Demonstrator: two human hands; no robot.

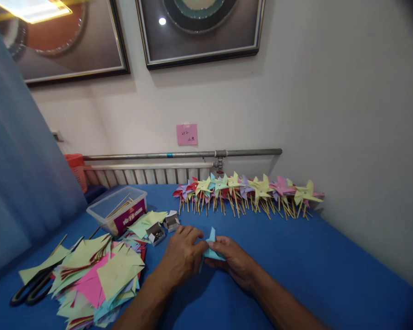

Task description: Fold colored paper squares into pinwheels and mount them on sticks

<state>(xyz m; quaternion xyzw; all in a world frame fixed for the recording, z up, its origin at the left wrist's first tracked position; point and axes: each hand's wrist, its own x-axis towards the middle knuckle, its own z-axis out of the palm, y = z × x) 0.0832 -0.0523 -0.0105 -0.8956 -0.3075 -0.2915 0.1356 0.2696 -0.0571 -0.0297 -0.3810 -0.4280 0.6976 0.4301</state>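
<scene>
paper (211, 247) pinched between both hands, mid-table, tip poking up | left hand (181, 257) fingers pressed on its left edge | right hand (234, 261) grips from right/under | both equally close, paper stack (99, 275) off to the left

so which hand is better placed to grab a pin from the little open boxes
Probably the left hand: the small open boxes lie just beyond its knuckles, on its side. The right hand sits farther away, and both pinch the light blue paper.
</scene>
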